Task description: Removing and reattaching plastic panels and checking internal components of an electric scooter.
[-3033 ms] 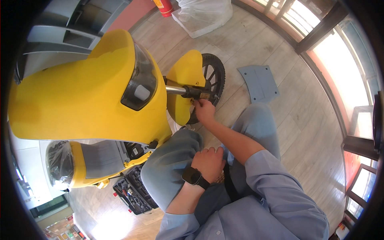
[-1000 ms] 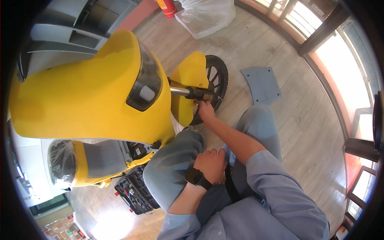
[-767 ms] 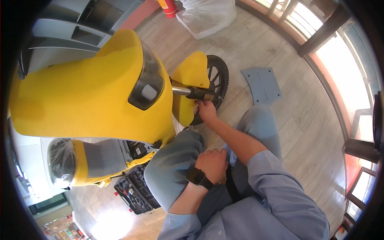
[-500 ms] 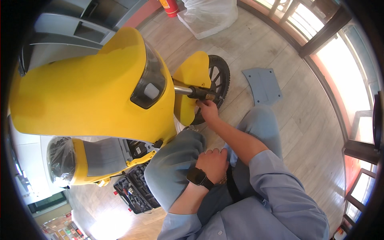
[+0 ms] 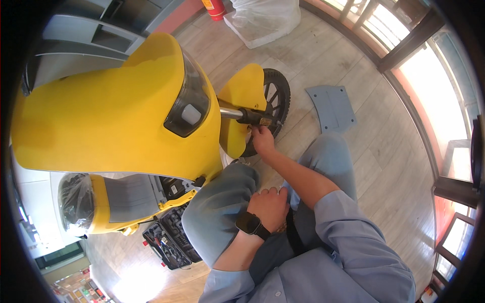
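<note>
My right hand (image 5: 263,141) reaches to the front wheel (image 5: 277,90) of a yellow scooter (image 5: 101,121), just below the dark lower end of the fork leg (image 5: 253,117). Its fingers are pinched together beside the yellow front fender (image 5: 235,139). What they grip, if anything, is hidden behind the fingers. Across my lap lies my left hand (image 5: 269,208), back upward, wearing a black watch (image 5: 248,222). Its fingers curl down against my thigh, and I cannot see inside them.
A grey-blue panel (image 5: 332,107) lies on the floor right of the wheel. An open tool case (image 5: 174,242) sits left of my leg, beside the scooter's grey seat (image 5: 134,198). Farther off are a white plastic bag (image 5: 265,22) and a red cylinder (image 5: 216,10).
The fingers of my right hand have shifted slightly at the same spot by the fork. My left hand stays where it was, and the scooter stands as before.
</note>
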`<action>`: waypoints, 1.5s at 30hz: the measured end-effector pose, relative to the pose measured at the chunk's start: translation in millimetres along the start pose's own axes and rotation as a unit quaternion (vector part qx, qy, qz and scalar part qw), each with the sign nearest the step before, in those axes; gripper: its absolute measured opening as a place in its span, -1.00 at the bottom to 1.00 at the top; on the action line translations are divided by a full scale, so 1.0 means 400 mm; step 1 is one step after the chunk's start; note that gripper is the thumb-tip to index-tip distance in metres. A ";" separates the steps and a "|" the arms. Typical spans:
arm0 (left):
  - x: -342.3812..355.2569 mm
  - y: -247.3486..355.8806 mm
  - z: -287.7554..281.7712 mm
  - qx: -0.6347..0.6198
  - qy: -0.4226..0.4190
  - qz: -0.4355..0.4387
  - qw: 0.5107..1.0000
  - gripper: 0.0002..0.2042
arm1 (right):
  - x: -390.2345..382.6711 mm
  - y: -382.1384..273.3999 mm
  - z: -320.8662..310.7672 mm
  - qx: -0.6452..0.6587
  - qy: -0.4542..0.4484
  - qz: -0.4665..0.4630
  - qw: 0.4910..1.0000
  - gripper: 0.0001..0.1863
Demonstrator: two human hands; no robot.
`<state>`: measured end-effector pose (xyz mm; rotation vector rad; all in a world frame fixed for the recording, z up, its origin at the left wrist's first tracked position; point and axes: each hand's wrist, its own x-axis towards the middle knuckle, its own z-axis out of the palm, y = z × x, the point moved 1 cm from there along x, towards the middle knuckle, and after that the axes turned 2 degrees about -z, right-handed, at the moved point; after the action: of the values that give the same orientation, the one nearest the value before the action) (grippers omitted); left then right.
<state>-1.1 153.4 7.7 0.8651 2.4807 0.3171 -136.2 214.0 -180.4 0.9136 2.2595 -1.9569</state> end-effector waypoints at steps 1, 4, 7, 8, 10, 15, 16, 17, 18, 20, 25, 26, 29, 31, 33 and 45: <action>0.002 0.002 -0.002 0.001 -0.007 -0.002 1.000 -0.74 | 0.000 0.004 0.000 0.000 0.001 0.000 1.000 -0.67; 0.002 -0.006 -0.007 -0.004 -0.009 -0.030 1.000 -0.75 | -0.010 0.007 -0.004 0.012 0.029 -0.004 1.000 -0.69; 0.014 -0.048 0.013 -0.011 0.063 -0.104 0.992 -0.75 | -0.005 0.000 -0.009 0.058 0.020 0.037 0.997 -0.67; 0.022 -0.067 0.013 -0.009 0.062 -0.108 0.992 -0.75 | -0.013 -0.009 -0.002 0.070 0.013 0.067 0.995 -0.66; 0.072 -0.110 0.005 -0.396 0.203 -0.244 0.862 -0.80 | -0.019 -0.017 -0.010 0.082 0.011 0.100 0.991 -0.64; 0.236 -0.177 0.069 -0.713 0.244 -0.475 0.455 -0.80 | -0.025 -0.050 -0.040 0.173 0.015 0.106 0.979 -0.64; 0.267 -0.207 0.109 -0.702 0.265 -0.500 0.432 -0.76 | -0.026 -0.054 -0.038 0.181 0.020 0.107 0.977 -0.64; 0.297 -0.241 0.153 -0.698 0.261 -0.499 0.442 -0.76 | -0.022 -0.054 -0.038 0.103 0.015 0.096 0.990 -0.61; 0.307 -0.284 0.201 -0.739 0.255 -0.474 0.406 -0.74 | -0.029 -0.059 -0.025 0.027 0.001 0.087 0.996 -0.58; 0.311 -0.388 0.291 -0.813 0.231 -0.386 0.370 -0.68 | -0.045 -0.077 0.003 0.022 -0.024 0.099 0.995 -0.55; 0.374 -0.371 0.301 -0.864 0.155 -0.275 0.392 -0.67 | -0.033 -0.065 -0.057 -0.011 -0.067 0.120 0.990 -0.56; 0.377 -0.358 0.293 -0.877 0.151 -0.237 0.389 -0.64 | -0.027 -0.056 -0.061 -0.011 -0.062 0.125 0.990 -0.56; 0.385 -0.356 0.271 -0.907 0.153 -0.180 0.348 -0.68 | -0.022 -0.050 -0.054 0.024 -0.040 0.079 0.996 -0.59; 0.380 -0.370 0.271 -0.913 0.155 -0.180 0.331 -0.67 | -0.034 -0.058 -0.044 0.051 -0.030 0.090 0.994 -0.61; 0.379 -0.385 0.275 -0.920 0.152 -0.178 0.315 -0.67 | -0.029 -0.040 -0.026 0.065 -0.028 0.091 0.993 -0.62; 0.384 -0.373 0.253 -0.921 0.165 -0.204 0.289 -0.68 | -0.027 -0.055 -0.044 0.003 -0.026 0.050 0.998 -0.65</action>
<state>-130.3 141.1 -190.3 -0.9290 0.7159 2.3931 -130.5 224.4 -152.7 0.9458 2.1369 -1.9237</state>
